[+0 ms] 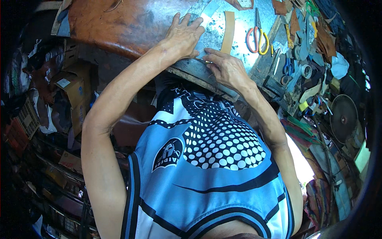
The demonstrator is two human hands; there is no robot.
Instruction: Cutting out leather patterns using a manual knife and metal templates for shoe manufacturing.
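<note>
Left hand: we saw the left hand laid palm down with its fingers spread wide, pressing near a pale strip on the counter.
Right hand: we saw the right hand closed around a slender tool, its thin end pointing toward the left thumb; we could not tell the tool's exact kind.
Pale strip: it ran lengthwise away from the front edge, partly under the left fingers.
Tan strip: we found this flat band lying right of the pale one, beyond the right hand.
Scissors: the pair with red and yellow handles lay farther right, blades pointing away from us.
Brown hide: we saw a large glossy sheet covering the counter's left part.
</note>
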